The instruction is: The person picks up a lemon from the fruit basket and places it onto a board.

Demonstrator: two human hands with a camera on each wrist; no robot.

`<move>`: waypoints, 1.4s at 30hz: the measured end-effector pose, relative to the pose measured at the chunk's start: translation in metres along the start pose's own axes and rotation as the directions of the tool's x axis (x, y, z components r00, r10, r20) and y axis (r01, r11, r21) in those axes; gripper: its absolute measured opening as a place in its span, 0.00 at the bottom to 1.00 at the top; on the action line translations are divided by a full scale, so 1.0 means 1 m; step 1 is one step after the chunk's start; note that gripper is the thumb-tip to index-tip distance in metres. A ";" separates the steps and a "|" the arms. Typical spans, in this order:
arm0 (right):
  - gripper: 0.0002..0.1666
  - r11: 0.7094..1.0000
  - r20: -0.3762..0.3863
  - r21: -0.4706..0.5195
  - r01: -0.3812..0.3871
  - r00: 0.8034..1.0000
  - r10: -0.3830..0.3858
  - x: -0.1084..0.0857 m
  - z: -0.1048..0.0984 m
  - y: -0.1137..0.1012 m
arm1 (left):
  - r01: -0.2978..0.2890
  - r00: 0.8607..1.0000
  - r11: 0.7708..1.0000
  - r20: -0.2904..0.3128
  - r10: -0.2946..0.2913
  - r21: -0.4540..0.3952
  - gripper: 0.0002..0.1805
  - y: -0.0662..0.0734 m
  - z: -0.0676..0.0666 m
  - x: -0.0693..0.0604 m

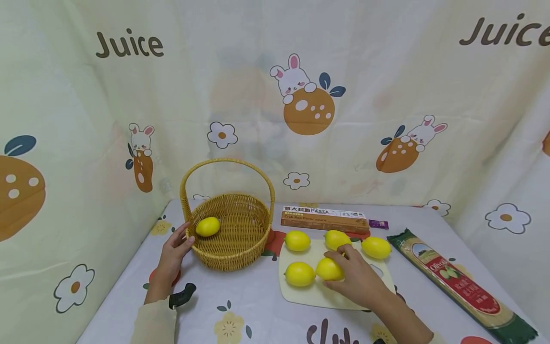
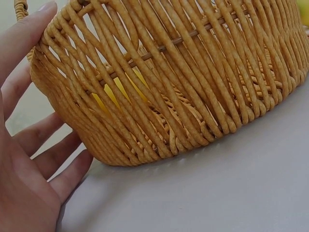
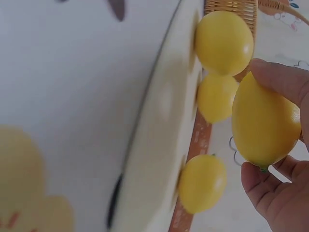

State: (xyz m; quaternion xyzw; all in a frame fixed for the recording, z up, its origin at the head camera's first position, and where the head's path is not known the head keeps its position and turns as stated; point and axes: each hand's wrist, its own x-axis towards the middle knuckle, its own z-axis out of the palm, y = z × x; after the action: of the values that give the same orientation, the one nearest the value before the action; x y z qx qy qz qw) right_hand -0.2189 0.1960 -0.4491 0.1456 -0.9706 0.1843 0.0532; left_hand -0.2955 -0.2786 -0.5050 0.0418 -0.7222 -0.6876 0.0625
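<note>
A yellow lemon [image 1: 329, 269] is pinched between the thumb and fingers of my right hand [image 1: 358, 277], above the cream cutting board [image 1: 309, 297]. In the right wrist view the held lemon [image 3: 265, 123] shows its green tip near the fingertips. Several other lemons lie on or at the edge of the board, one of them [image 1: 300, 274] just left of the held one. My left hand [image 1: 172, 251] holds the left side of a woven basket [image 1: 232, 260], its thumb near the rim and fingers against the outer wall. Inside the basket sits one lemon [image 1: 208, 227].
Behind the board lies a brown and white pasta box [image 1: 324, 220], with a small purple packet [image 1: 378, 224] beside it. A long pack of pasta [image 1: 461, 284] slants along the table's right side. The basket's tall handle [image 1: 227, 160] arches upward. Patterned cloth walls enclose the table.
</note>
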 end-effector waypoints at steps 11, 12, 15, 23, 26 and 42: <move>0.40 0.996 0.051 -0.014 -0.090 0.995 0.091 -0.005 0.008 0.018 | 0.000 1.000 1.000 0.005 0.000 0.006 0.36 0.003 -0.001 0.002; 0.40 0.995 0.055 -0.014 -0.096 0.994 0.097 -0.006 0.008 0.020 | -0.002 1.000 1.000 0.004 0.002 0.007 0.36 0.003 -0.001 0.002; 0.40 0.993 0.067 -0.016 -0.113 0.991 0.114 -0.007 0.010 0.024 | -0.009 1.000 1.000 0.004 0.009 0.001 0.35 0.004 0.000 0.002; 0.41 0.993 0.079 -0.012 -0.116 0.990 0.117 -0.010 0.013 0.030 | -0.005 1.000 1.000 0.001 0.005 0.004 0.35 0.003 0.001 0.002; 0.41 0.993 0.076 -0.015 -0.119 0.990 0.119 -0.010 0.013 0.030 | -0.004 1.000 1.000 0.001 0.004 -0.001 0.35 0.003 0.001 0.002; 0.43 0.989 0.106 -0.008 -0.150 0.983 0.150 -0.008 0.016 0.033 | -0.009 1.000 1.000 0.002 0.009 0.021 0.36 -0.003 -0.001 0.003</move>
State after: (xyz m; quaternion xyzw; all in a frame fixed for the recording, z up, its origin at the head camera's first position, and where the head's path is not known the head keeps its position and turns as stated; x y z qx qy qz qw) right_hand -0.2218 0.2212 -0.4761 0.0819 -0.9802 0.1798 -0.0123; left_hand -0.2981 -0.2807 -0.5082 0.0384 -0.7296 -0.6797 0.0646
